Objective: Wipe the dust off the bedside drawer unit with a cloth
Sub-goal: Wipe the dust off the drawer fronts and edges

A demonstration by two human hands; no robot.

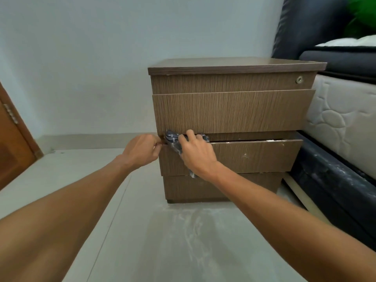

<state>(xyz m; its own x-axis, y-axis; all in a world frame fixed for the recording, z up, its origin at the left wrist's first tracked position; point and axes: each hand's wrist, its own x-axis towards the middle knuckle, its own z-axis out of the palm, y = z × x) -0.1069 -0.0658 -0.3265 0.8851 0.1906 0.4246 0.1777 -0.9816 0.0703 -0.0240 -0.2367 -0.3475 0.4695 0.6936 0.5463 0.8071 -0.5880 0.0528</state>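
**Right hand's got the cloth jammed in the drawer gap**

Right hand (196, 154) is clenched around the cloth (173, 140), pressing it onto the top edge of the middle drawer (254, 157), right at that drawer's left end. The cloth is a grey-blue patterned rag, bunched up, with a tail hanging down past the wrist. The drawer sits pulled out a bit, so its top edge is exposed under the drawer above.

Left hand (142, 150) is at the left corner of the same drawer, fingers curled around the edge (looks like it's holding the drawer steady or out, can't see the fingertips well enough to be sure). It holds no cloth.

What matters for the next move: that top edge runs left to right, and nearly all of it lies to the right of the cloth hand. There are white specks and a chipped-looking pale patch toward the right end, plus a few on the drawer face. So I'd guess the stroke goes rightward along the edge, and the right hand is the one placed for it.

The unit (234, 66) stands on the floor (142, 241) just beside the bed (341, 110). There's a dusty smear on the floor in front, so plenty probably remains.
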